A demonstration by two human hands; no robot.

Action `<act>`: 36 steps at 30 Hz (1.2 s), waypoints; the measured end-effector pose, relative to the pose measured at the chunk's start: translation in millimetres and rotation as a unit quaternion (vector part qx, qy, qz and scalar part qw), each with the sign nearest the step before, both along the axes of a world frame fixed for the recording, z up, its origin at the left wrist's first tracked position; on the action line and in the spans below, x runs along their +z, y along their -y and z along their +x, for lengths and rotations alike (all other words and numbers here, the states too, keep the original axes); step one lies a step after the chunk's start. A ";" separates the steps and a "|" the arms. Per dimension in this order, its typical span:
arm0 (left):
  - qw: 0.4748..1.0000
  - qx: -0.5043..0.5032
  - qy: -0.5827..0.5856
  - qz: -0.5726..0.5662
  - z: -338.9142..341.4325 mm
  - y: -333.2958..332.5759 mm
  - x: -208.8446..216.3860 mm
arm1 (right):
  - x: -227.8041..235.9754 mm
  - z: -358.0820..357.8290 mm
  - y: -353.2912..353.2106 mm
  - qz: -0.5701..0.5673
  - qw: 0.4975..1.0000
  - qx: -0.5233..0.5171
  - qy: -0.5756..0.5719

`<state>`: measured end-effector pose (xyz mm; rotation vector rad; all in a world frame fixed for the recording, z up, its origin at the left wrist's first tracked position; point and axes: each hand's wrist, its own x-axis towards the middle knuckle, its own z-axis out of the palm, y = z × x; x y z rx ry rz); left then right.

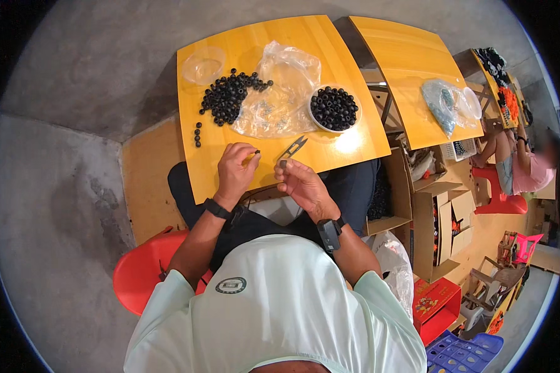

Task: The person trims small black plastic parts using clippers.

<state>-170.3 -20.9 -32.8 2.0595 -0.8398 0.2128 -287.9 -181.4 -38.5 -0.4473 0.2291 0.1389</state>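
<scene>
Both hands held before the torso, each in a fine pinch.
The left forearm [199, 247] reaches forward and inward to the left hand [233, 169], its thumb and index finger nearly meeting, fingertips toward the right hand [305, 186]. The right forearm [359, 256] slants in from the other side; that hand's fingers are bent, their tips gathered toward the left one. The hands are near each other, apart.

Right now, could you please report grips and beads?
Left grip pinching small black piece; right grip pinching dark piece. Loose black beads piled ahead. Snips near right grip.
</scene>
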 end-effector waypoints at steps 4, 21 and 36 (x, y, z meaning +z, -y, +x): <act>0.993 -0.027 0.082 0.086 12.8 -1.3 -10.2 | -9.2 1.9 6.0 0.009 1.000 -0.004 0.005; 0.976 -0.041 -0.042 0.208 74.7 46.1 7.4 | -25.7 1.3 32.2 -0.344 0.938 0.004 -0.047; 0.980 0.001 0.001 0.197 81.8 73.4 -15.1 | -24.2 0.3 33.8 -0.332 0.939 0.004 -0.088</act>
